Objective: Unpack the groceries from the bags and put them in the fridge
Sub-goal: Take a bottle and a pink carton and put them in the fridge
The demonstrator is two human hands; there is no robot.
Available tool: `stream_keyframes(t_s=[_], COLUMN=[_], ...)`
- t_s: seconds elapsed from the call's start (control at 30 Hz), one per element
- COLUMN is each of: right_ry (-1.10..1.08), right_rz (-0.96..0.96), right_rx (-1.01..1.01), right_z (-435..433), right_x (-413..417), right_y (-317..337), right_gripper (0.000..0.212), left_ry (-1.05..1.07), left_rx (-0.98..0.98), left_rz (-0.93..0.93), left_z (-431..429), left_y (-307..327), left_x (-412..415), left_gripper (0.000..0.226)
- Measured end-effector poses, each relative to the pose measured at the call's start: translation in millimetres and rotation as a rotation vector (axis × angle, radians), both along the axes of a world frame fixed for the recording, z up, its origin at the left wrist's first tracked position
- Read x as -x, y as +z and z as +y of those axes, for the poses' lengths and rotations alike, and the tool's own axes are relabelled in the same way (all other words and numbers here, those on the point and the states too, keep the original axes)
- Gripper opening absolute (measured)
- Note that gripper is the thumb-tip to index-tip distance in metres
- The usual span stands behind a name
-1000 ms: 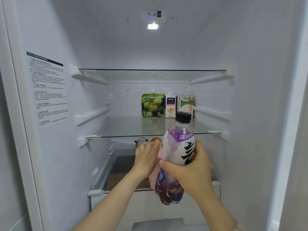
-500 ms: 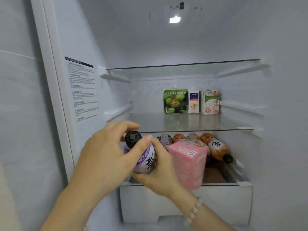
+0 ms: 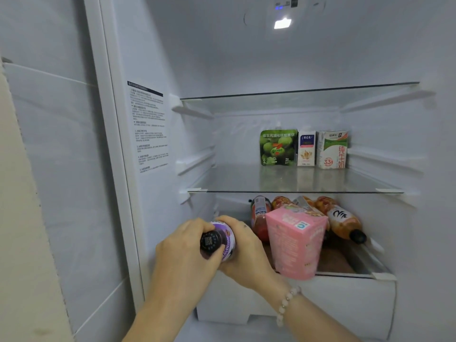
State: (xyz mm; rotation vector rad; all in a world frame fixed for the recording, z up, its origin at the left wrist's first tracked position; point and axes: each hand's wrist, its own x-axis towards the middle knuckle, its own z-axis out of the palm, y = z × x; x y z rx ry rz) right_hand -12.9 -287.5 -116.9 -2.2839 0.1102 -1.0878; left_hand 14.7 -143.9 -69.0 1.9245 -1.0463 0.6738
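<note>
At the left end of the drawer, the left hand curls its fingers over the neck of the purple bottle, with the thumb pressed under the black cap. The bottle is what changes. 1 second ago it stands upright in the right hand alone, above the drawer's front. Now it lies tipped flat, cap toward the camera, low over the drawer's left end; whether it touches the drawer floor I cannot tell. The right hand wraps its fingers round the bottle's body from the other side. At the drawer's front middle the pink box stands free of both hands. Behind it, inside the drawer, lie a red bottle and an orange bottle. In my judgement the purple bottle is about to be laid in the drawer's left end.
</note>
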Motion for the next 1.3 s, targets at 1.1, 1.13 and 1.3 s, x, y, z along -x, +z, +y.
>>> stream_keyframes(t_s=[1.1,1.13,1.3], right_ry=[-0.281,-0.284,-0.343], right_rz=[0.109,0.078,-0.150], right_rx=[0.451,0.468,0.505], right_z=[-21.0,-17.1,-13.4], right_x=[10.6,12.5,40.8], right_y=[-23.3,-21.3,-0.3], right_gripper=[0.070,0.069,0.028], left_ry=[-0.138,-0.188,-0.134], left_rx=[-0.001,-0.002,-0.140], left_rz=[0.334,0.367,0.386], left_z=[-94.3,-99.5,-128.4], left_y=[-58.5,-56.6,-47.3], left_x=[-53.5,-54.3,-65.1], left_gripper=[0.037,0.037,0.049])
